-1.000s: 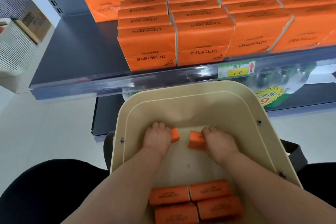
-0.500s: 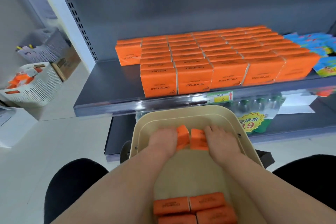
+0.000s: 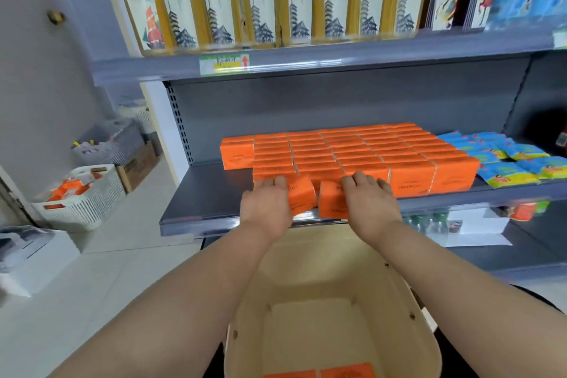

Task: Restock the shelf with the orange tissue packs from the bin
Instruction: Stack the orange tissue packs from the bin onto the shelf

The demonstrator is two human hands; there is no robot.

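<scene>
1. The left hand (image 3: 265,209) is curled round one orange tissue pack, the left pack (image 3: 302,196), which is held tilted. The right hand (image 3: 369,202) grips the right pack (image 3: 331,201). Both packs are held at the front lip of the shelf (image 3: 208,193), just before the stocked block (image 3: 352,153).
2. Spare packs (image 3: 319,373) are noted on the floor of the bin (image 3: 306,270).
3. Risk: no free slot is seen straight ahead, so the front row may be skewed if the packs are pushed in. Bare shelf lies to the left.
4. Risk: a pack released on the lip may tip off, the tilted left pack likeliest.
5. Risk: the held packs are almost touching and may foul each other.
</scene>
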